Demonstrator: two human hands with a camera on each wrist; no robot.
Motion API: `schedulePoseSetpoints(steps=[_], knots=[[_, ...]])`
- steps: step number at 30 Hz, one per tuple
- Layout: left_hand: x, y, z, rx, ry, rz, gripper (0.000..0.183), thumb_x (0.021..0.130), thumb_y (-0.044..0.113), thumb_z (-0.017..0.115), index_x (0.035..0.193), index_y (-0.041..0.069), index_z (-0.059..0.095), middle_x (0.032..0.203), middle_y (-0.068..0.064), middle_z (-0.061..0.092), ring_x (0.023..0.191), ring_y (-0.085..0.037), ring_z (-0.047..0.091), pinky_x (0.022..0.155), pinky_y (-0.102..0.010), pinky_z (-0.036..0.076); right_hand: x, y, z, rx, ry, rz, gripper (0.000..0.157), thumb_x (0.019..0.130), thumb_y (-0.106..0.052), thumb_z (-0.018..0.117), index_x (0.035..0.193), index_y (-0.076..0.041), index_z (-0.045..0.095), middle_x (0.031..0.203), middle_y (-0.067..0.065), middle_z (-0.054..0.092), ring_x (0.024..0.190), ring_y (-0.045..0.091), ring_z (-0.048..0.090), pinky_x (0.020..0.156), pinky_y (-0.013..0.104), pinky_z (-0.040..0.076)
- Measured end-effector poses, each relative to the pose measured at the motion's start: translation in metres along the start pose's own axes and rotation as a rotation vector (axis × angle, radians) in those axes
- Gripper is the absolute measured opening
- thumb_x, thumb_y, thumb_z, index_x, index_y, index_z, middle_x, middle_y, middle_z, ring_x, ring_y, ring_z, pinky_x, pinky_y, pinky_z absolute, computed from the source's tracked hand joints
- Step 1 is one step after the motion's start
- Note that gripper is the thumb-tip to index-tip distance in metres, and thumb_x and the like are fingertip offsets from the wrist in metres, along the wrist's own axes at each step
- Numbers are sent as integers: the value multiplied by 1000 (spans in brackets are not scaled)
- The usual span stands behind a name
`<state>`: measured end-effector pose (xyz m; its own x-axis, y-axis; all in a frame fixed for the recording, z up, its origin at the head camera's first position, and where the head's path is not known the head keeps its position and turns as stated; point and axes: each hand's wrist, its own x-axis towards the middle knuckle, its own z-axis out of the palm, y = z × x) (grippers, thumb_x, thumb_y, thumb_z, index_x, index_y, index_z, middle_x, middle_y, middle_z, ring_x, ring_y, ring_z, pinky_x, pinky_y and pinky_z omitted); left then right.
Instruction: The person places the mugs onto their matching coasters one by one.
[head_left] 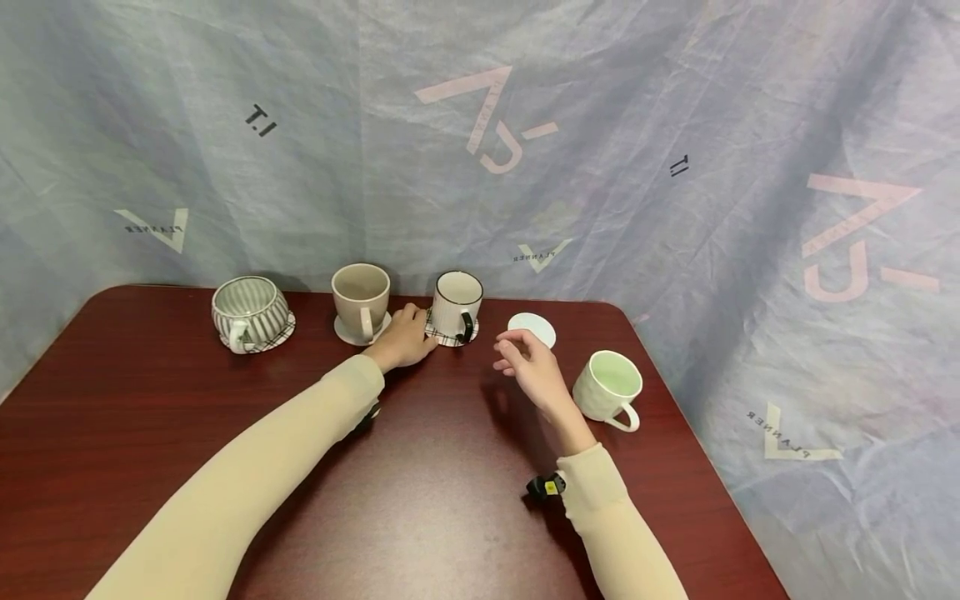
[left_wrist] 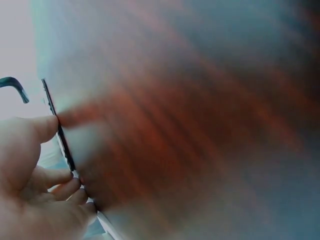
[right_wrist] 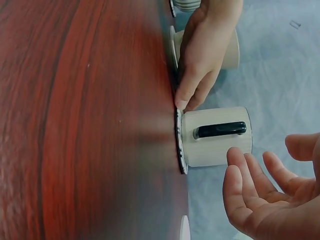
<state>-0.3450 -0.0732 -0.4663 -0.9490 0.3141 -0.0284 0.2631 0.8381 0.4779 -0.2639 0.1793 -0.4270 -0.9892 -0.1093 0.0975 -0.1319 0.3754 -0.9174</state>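
Observation:
My left hand (head_left: pixel 405 337) is at the left edge of a black-and-white plaid coaster (head_left: pixel 450 338), its thumb and fingertips gripping the rim. On that coaster stands a white mug (head_left: pixel 454 302) with a black rim and black handle, turned toward the near right. My right hand (head_left: pixel 534 371) hovers with loosely bent fingers and holds nothing. Beyond its fingertips lies a round white coaster (head_left: pixel 534 325), with no cup on it. A pale mug with a green inside (head_left: pixel 602 395) stands directly on the table, right of the right hand.
Left of my left hand, a beige mug (head_left: pixel 358 296) stands on a white coaster (head_left: pixel 342 332). Farther left, a striped round cup (head_left: pixel 258 312) sits on a plaid coaster (head_left: pixel 286 334). A printed grey cloth (head_left: pixel 315 167) hangs behind the dark red table (head_left: pixel 420 500).

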Motion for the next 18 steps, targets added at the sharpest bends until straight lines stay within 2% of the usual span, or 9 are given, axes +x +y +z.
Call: schedulePoseSetpoints(steps=[10, 18], knots=[[-6, 1, -5, -50, 12, 28, 73, 107, 30, 60, 161, -8, 31, 156, -30, 35, 145, -49, 38, 122, -56, 34, -5, -3, -11, -24, -15, -12, 27, 111, -22, 58, 130, -4, 66, 124, 17, 74, 98, 31, 78, 88, 40, 62], [-16, 6, -10, -71, -10, 48, 74, 107, 30, 61, 163, -6, 29, 156, -29, 35, 142, -50, 41, 120, -57, 36, -9, -6, -18, -27, -19, -10, 28, 110, -23, 60, 131, -6, 66, 125, 18, 73, 101, 37, 77, 94, 53, 60]])
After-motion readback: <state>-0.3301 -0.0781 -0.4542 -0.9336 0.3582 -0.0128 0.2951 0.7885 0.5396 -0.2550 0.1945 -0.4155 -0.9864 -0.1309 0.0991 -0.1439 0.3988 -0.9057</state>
